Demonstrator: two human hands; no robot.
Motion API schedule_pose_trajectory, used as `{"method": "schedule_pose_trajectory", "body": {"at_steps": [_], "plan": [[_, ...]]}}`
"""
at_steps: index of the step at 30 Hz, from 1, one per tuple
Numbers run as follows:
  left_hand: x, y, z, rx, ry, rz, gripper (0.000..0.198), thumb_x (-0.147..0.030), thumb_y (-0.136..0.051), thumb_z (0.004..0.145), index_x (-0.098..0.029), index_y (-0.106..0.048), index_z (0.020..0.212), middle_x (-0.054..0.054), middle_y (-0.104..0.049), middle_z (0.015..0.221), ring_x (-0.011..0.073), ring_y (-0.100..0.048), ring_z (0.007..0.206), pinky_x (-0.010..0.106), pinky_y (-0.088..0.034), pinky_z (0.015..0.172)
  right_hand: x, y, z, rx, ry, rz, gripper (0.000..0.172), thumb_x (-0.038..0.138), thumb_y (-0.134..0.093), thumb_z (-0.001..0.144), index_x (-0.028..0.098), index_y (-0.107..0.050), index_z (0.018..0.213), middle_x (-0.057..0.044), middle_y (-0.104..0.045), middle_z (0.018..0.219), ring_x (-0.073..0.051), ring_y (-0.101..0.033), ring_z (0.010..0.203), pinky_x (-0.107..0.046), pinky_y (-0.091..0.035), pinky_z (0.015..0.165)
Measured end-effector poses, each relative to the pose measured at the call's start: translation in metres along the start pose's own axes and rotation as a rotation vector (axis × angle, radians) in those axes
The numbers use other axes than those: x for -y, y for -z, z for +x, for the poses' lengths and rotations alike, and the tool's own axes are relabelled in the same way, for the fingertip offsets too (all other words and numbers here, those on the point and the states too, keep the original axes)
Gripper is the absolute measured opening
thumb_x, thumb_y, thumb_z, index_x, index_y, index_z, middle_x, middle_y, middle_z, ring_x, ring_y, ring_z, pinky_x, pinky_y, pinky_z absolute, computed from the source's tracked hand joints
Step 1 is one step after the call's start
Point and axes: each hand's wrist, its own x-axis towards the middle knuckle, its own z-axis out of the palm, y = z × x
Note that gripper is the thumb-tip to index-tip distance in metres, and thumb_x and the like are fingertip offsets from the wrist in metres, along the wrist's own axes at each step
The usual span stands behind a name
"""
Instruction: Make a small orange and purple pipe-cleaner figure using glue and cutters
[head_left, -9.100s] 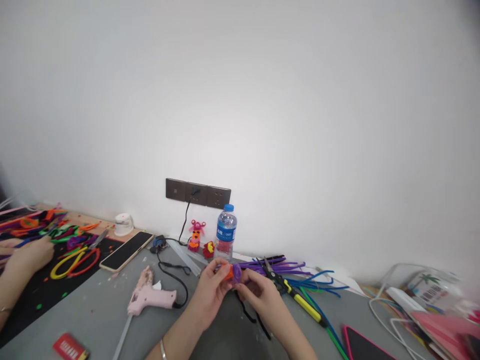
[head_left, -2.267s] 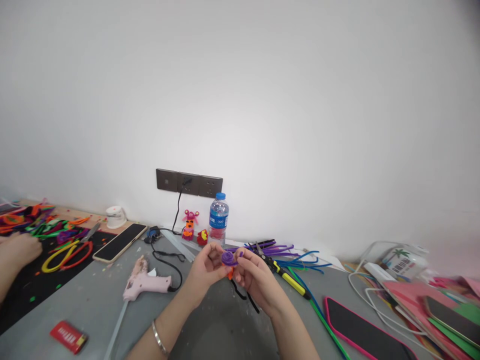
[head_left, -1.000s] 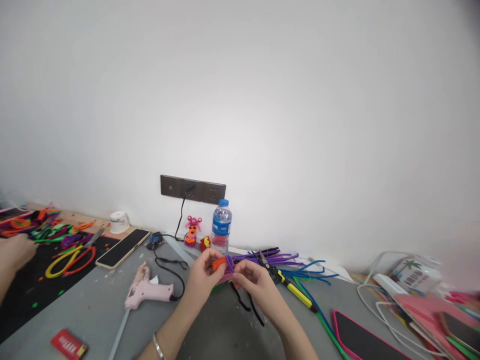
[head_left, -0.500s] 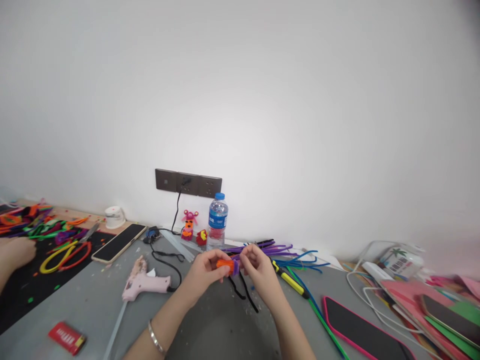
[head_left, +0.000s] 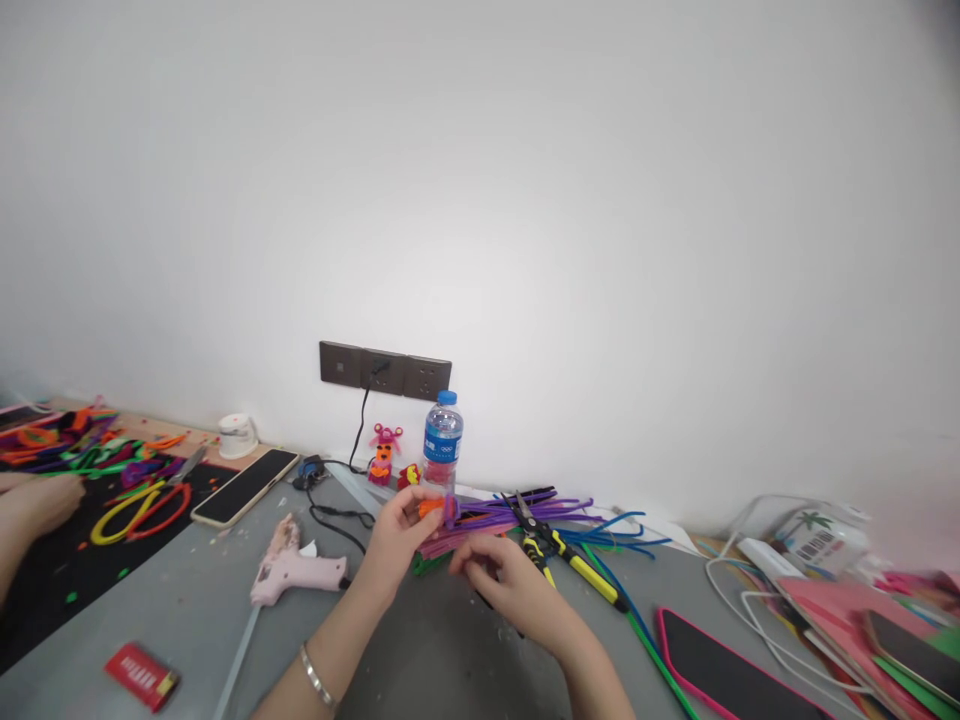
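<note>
My left hand point(head_left: 401, 535) is closed, pinching a small orange and purple pipe-cleaner piece point(head_left: 439, 509) between thumb and fingers. Lower and to the right, my right hand point(head_left: 506, 585) is held just over the grey table, its fingers bent and apart. A black pipe cleaner point(head_left: 482, 600) lies under it, mostly hidden by the fingers. Behind both hands is a bundle of purple pipe cleaners point(head_left: 559, 511), with pink and green ones partly covered. Yellow-and-black pliers point(head_left: 562, 550) rest across this bundle, jaws towards the wall.
A water bottle point(head_left: 443, 440) and a small pink-orange figure point(head_left: 383, 455) stand by the wall. Leftward are a pink glue gun point(head_left: 300, 570), a phone point(head_left: 246, 487), scissors point(head_left: 154, 505), a red packet point(head_left: 142, 675) and another person's hand point(head_left: 45, 503). A pink-edged phone point(head_left: 727, 665) lies right.
My right hand has left the orange and purple piece and dropped to the table over the black pipe cleaners. My left hand keeps its hold, slightly higher. The pliers and bundle are more exposed.
</note>
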Motion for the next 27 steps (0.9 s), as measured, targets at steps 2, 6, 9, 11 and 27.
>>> {"method": "schedule_pose_trajectory", "body": {"at_steps": [2, 6, 9, 11, 27], "plan": [[0.000, 0.001, 0.001, -0.006, -0.024, 0.039, 0.030, -0.035, -0.081, 0.060, -0.016, -0.065, 0.078, 0.000, -0.065, 0.072, 0.0117, -0.055, 0.062, 0.021, -0.043, 0.056, 0.006, 0.002, -0.001, -0.023, 0.037, -0.047, 0.021, 0.011, -0.048, 0.079, 0.020, -0.067, 0.081, -0.001, -0.066, 0.080, -0.016, -0.056, 0.074, -0.025, -0.039, 0.065], [-0.001, 0.001, 0.001, 0.016, 0.001, 0.045, 0.031, -0.037, -0.079, 0.062, -0.016, -0.064, 0.079, -0.003, -0.062, 0.066, 0.0087, -0.049, 0.053, 0.019, -0.039, 0.050, 0.008, 0.009, 0.000, -0.180, 0.048, -0.064, 0.018, 0.027, -0.053, 0.085, 0.020, -0.055, 0.069, 0.003, -0.053, 0.064, -0.014, -0.048, 0.061, -0.024, -0.035, 0.057], [-0.002, -0.002, -0.001, 0.023, 0.051, -0.005, 0.034, -0.039, -0.080, 0.062, -0.016, -0.063, 0.079, -0.003, -0.061, 0.065, 0.0086, -0.050, 0.053, 0.019, -0.040, 0.049, 0.003, 0.013, 0.003, -0.393, 0.065, -0.106, 0.025, 0.036, -0.052, 0.088, 0.021, -0.048, 0.068, 0.004, -0.046, 0.060, -0.015, -0.044, 0.057, -0.025, -0.034, 0.054], [-0.004, -0.004, -0.003, 0.026, 0.101, -0.081, 0.034, -0.039, -0.081, 0.061, -0.016, -0.061, 0.077, -0.003, -0.061, 0.066, 0.0089, -0.053, 0.055, 0.019, -0.042, 0.050, -0.001, 0.013, 0.005, -0.470, 0.136, -0.150, 0.019, 0.034, -0.055, 0.087, 0.022, -0.048, 0.074, 0.000, -0.053, 0.071, -0.018, -0.051, 0.068, -0.028, -0.040, 0.063], [0.007, -0.006, -0.003, 0.135, 0.041, 0.122, 0.030, -0.036, -0.077, 0.066, -0.017, -0.054, 0.073, -0.004, -0.056, 0.064, 0.0090, -0.049, 0.051, 0.019, -0.040, 0.045, 0.001, 0.002, 0.007, -0.555, 0.276, -0.445, 0.010, 0.014, -0.055, 0.080, 0.024, -0.056, 0.078, -0.009, -0.052, 0.119, -0.030, -0.045, 0.116, -0.047, -0.037, 0.093]]}}
